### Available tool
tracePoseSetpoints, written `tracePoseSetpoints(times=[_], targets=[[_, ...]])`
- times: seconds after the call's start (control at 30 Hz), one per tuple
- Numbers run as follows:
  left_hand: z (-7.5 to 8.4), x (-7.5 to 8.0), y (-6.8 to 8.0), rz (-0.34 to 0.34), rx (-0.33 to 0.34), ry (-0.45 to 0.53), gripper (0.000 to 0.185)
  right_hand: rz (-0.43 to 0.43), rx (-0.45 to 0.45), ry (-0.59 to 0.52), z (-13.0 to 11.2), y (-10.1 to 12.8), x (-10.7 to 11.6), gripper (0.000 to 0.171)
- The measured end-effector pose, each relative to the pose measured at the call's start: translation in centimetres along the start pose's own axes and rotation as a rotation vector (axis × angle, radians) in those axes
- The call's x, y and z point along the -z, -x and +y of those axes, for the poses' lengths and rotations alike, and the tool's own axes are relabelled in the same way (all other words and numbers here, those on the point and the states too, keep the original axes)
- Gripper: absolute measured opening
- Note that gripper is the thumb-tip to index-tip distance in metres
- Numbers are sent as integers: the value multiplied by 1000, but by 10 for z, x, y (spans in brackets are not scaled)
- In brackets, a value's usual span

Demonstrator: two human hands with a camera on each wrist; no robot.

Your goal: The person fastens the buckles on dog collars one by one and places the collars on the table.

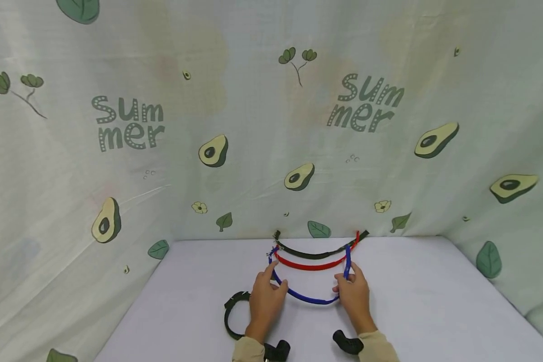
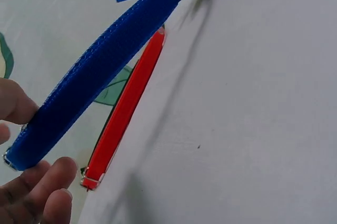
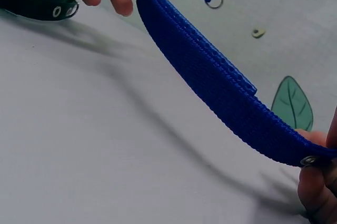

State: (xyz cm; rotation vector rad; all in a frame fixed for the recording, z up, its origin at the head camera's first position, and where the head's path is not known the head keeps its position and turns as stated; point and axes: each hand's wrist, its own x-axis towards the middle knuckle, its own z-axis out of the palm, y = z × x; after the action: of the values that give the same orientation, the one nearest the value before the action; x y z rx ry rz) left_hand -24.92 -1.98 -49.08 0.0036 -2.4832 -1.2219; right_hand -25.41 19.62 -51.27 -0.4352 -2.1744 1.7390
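Blue strap [image 1: 308, 297] between both hands, mid-table.

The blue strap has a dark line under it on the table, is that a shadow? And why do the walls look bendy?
Right wrist view: yes, the blue strap casts a soft shadow on the white table. Head view: the wide lens curves the avocado-print cloth.

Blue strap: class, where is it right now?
In the head view the blue strap sags between the left hand and right hand, just in front of the red strap.
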Motion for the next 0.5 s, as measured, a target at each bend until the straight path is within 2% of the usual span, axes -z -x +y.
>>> tracePoseSetpoints(times=[0.1, 0.2, 0.37, 0.5], targets=[[3, 0, 2, -13, 10, 42, 74, 2, 26, 18, -1, 5, 2, 58], [4, -1, 5, -43, 48, 118, 87, 27, 56, 31, 0, 10, 3, 54], [5, 1, 4, -50, 134, 281, 88, 38, 88, 28, 0, 9, -1, 50], [2, 4, 1, -44, 129, 257, 82, 52, 85, -12, 0, 7, -5, 46]])
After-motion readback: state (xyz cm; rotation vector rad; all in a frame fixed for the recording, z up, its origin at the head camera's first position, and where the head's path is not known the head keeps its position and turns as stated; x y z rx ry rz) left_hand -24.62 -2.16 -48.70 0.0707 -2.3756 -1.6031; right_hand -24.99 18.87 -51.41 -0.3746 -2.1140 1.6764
